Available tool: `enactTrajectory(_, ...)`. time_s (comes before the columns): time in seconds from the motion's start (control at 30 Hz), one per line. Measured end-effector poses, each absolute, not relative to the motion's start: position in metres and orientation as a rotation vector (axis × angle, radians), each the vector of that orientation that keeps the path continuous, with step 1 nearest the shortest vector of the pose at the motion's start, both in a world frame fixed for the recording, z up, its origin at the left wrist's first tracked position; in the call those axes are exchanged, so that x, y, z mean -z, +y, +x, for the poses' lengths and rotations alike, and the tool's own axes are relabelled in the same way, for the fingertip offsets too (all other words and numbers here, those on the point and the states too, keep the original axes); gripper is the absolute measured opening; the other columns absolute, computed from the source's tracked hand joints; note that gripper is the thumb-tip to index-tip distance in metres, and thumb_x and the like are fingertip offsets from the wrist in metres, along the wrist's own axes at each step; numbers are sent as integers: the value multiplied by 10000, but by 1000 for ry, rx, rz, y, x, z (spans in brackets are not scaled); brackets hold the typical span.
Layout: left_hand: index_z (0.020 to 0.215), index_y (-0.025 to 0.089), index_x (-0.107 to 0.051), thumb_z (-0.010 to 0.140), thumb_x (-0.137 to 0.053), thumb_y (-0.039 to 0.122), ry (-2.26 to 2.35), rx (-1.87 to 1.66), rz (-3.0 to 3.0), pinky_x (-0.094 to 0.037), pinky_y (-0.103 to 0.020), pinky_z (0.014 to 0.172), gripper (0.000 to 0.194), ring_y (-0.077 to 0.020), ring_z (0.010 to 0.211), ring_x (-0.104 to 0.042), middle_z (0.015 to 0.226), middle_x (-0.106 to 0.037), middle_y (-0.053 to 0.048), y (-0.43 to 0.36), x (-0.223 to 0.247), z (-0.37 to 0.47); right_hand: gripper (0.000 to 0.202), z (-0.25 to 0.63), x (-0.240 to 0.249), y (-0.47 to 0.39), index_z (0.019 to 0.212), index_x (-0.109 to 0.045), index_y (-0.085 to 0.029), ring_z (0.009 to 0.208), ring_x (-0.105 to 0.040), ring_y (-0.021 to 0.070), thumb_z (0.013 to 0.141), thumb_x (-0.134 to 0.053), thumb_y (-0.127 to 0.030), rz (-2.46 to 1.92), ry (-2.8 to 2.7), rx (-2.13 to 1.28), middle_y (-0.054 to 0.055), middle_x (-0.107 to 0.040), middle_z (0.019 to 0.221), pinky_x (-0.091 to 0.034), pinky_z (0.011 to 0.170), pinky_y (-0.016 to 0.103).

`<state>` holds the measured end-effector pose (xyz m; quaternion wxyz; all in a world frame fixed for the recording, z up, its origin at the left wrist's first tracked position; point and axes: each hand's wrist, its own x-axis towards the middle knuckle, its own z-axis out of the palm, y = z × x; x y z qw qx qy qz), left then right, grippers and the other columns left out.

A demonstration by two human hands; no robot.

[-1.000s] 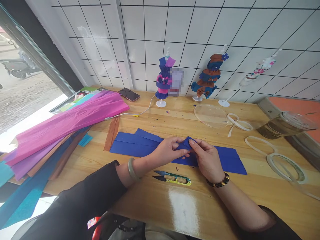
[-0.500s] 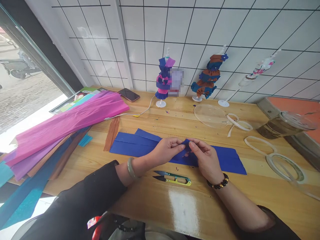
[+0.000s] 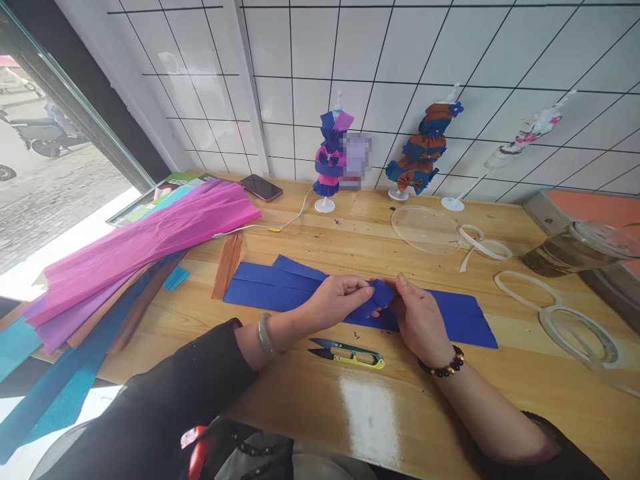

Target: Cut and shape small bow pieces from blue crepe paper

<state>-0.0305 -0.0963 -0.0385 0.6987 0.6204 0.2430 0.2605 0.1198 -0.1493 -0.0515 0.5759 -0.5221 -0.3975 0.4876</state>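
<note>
My left hand (image 3: 336,301) and my right hand (image 3: 419,317) meet over the middle of the wooden table (image 3: 310,400). Between their fingertips they pinch a small folded piece of blue crepe paper (image 3: 382,293). Under the hands lie long blue crepe paper sheets (image 3: 280,283), stretched left to right. Yellow-handled thread snips (image 3: 350,353) rest on the table just in front of my hands, blades pointing left.
A pile of pink, purple and teal crepe paper (image 3: 135,243) covers the left side. A phone (image 3: 261,187) with a white cable, two paper-dressed figures on stands (image 3: 330,157) (image 3: 420,157), a clear lid (image 3: 423,229), tape rings (image 3: 575,327) and a cup (image 3: 570,248) stand behind and right.
The fingers of both hands have drawn closer, folding the small blue piece tighter. The view has shifted slightly; nothing else on the table has moved.
</note>
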Motion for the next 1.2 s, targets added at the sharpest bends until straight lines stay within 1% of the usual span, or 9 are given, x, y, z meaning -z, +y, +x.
enactTrajectory(0.13, 673, 118, -570, 832, -481, 383, 644, -614, 1558, -366, -187, 553, 321, -66, 573, -472, 645, -577, -1, -95, 41, -31, 230, 120, 49, -151, 803, -704, -203, 539, -581, 143, 697, -683, -407, -1297, -994, -1129, 16, -679, 708, -506, 537, 296)
enactTrajectory(0.27, 675, 117, -584, 827, -475, 396, 679, -614, 1634, -329, -198, 516, 336, -65, 542, -423, 609, -533, 11, -95, 44, -31, 204, 117, 47, -151, 725, -696, -199, 535, -560, 122, 644, -729, -384, -1353, -925, -1113, -1, -660, 660, -510, 528, 276)
enactTrajectory(0.37, 659, 117, -588, 820, -482, 420, 670, -626, 1626, -351, -203, 532, 359, -73, 554, -450, 606, -541, 10, -95, 43, -32, 203, 117, 46, -151, 711, -692, -197, 520, -544, 112, 645, -727, -386, -1341, -885, -1116, -8, -648, 627, -487, 514, 259)
enactTrajectory(0.43, 677, 111, -602, 834, -454, 447, 618, -625, 1568, -403, -212, 586, 399, -90, 599, -511, 642, -581, -10, -96, 41, -32, 217, 119, 46, -150, 704, -681, -188, 502, -540, 118, 657, -715, -397, -1328, -888, -1135, -5, -632, 597, -474, 506, 267)
enactTrajectory(0.53, 807, 95, -625, 844, -421, 493, 504, -560, 1353, -477, -266, 690, 449, -134, 697, -599, 744, -641, -69, -96, 40, -31, 247, 123, 49, -148, 695, -669, -170, 485, -503, 110, 660, -710, -411, -1338, -866, -1083, -4, -593, 562, -441, 484, 258)
enactTrajectory(0.67, 911, 92, -592, 719, -622, 476, 462, -444, 1135, -506, -295, 705, 430, -155, 719, -638, 796, -661, -96, -98, 46, -27, 251, 127, 53, -145, 703, -670, -171, 518, -472, 91, 621, -743, -397, -1347, -761, -1018, -5, -592, 614, -406, 480, 228)
enactTrajectory(0.73, 896, 93, -582, 684, -664, 459, 460, -423, 1106, -507, -297, 707, 431, -158, 724, -645, 800, -667, -99, -98, 49, -25, 243, 127, 54, -144, 699, -664, -180, 520, -470, 88, 620, -743, -396, -1334, -733, -1046, -11, -594, 630, -405, 489, 230)
enactTrajectory(0.97, 895, 104, -571, 690, -663, 443, 513, -406, 1126, -506, -285, 692, 407, -149, 713, -650, 790, -679, -96, -98, 50, -24, 254, 125, 53, -146, 708, -656, -176, 536, -478, 96, 659, -709, -420, -1365, -816, -1025, -3, -600, 647, -404, 508, 239)
enactTrajectory(1.2, 790, 108, -545, 683, -672, 429, 515, -394, 1101, -502, -295, 687, 361, -147, 694, -648, 753, -676, -81, -100, 44, -24, 248, 122, 45, -149, 710, -647, -174, 540, -453, 94, 708, -667, -421, -1429, -963, -908, -8, -576, 620, -387, 510, 228)
